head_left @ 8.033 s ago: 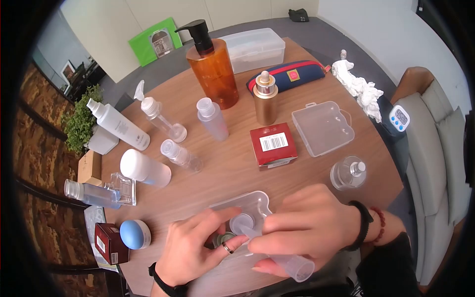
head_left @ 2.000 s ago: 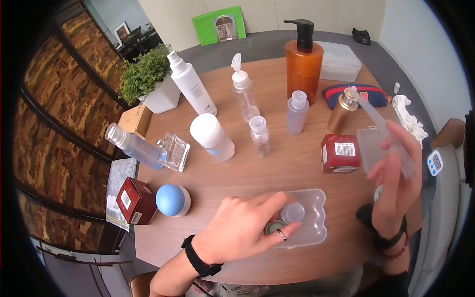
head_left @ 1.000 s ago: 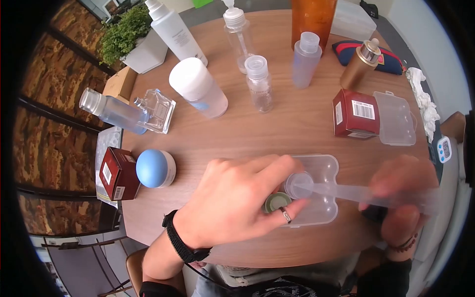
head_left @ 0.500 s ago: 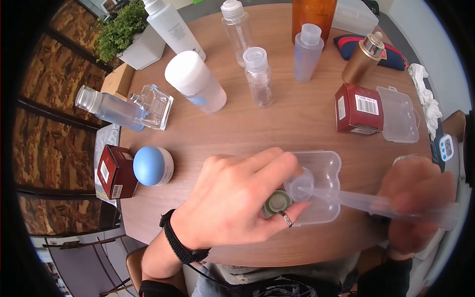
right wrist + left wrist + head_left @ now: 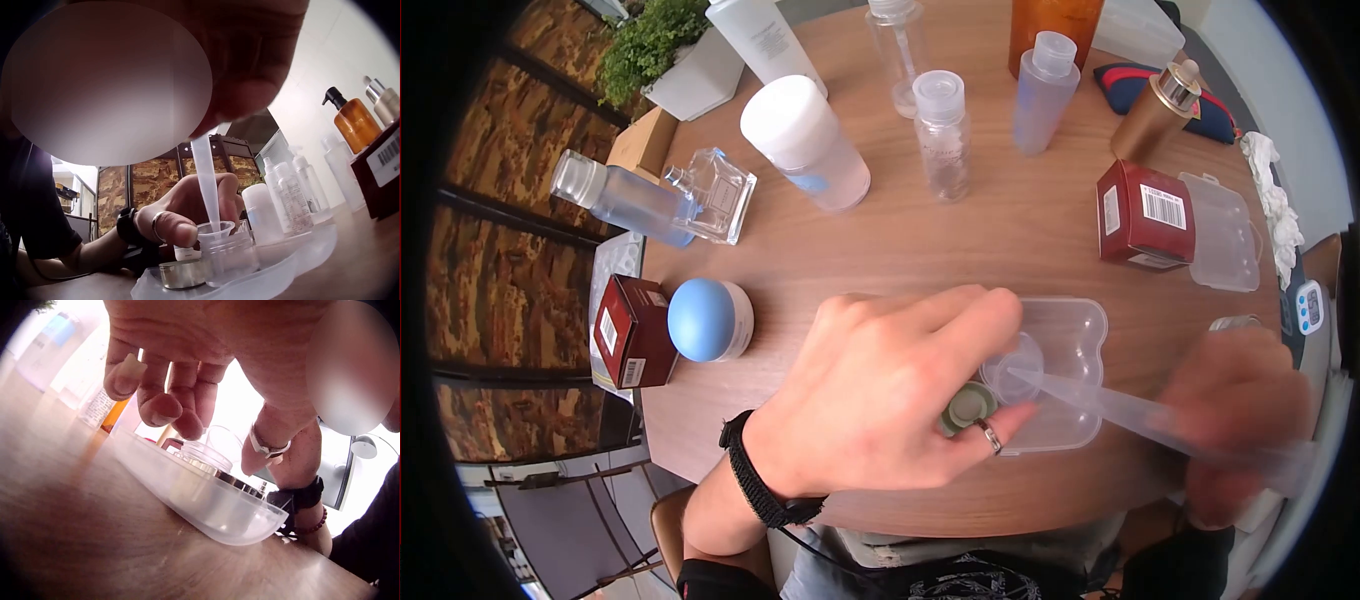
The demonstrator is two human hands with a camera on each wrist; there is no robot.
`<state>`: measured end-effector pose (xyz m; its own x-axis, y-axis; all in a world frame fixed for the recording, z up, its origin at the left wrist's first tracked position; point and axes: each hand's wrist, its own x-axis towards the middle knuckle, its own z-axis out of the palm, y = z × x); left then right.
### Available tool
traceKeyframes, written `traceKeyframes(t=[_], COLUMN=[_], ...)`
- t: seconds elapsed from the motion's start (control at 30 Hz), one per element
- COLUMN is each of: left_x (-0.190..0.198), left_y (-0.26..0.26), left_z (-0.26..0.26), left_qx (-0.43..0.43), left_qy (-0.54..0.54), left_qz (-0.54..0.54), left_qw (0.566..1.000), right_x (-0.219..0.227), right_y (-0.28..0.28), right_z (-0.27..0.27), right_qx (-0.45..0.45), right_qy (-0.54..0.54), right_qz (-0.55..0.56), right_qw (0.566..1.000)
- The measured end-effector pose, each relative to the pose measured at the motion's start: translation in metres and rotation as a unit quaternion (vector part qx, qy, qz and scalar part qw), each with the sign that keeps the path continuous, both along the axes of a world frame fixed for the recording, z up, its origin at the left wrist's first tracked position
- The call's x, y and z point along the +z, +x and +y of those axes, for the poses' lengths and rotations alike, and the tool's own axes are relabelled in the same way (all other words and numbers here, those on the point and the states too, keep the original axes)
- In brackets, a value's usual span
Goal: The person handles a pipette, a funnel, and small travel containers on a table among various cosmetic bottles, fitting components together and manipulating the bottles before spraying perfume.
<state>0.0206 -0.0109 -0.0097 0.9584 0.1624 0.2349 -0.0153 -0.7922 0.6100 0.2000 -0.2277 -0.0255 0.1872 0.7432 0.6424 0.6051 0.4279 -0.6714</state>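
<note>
Whitish tube (image 5: 1108, 405); 2 dark red boxes (image 5: 1145, 215); amber bottle (image 5: 1055, 35).

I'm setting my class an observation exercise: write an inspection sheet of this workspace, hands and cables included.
Surface: wood-grain tabletop.
Job's things: clear jar and green round piece in clear tray; tapered tube, tip at the jar's mouth.
Clutter: assorted bottles, red boxes.
Hands: left hand has fingers round the jar's mouth; right hand, blurred, grips the tube.
Cables: thin black cord near left wristband.
Surroundings: potted plant, timer.
</note>
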Motion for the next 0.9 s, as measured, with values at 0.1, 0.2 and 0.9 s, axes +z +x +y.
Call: traceKeyframes(t=[0.1,0.2,0.9], left_x=[0.001,0.000,0.004], left_y=[0.000,0.001,-0.005], left_z=[0.000,0.000,-0.002], left_qx=[-0.010,-0.008,-0.024], left_qy=[0.008,-0.002,0.009], left_qz=[-0.008,-0.010,0.012], left_qw=[1.000,1.000,1.000], right_x=[0.021,0.018,0.016], right_y=[-0.015,-0.012,-0.010], right_z=[0.008,0.008,0.004], right_qx=[-0.032,-0.044,-0.054], right_qy=[-0.097,-0.074,-0.058], right_qz=[-0.038,-0.001,-0.186], right_qw=[0.994,0.996,0.979])
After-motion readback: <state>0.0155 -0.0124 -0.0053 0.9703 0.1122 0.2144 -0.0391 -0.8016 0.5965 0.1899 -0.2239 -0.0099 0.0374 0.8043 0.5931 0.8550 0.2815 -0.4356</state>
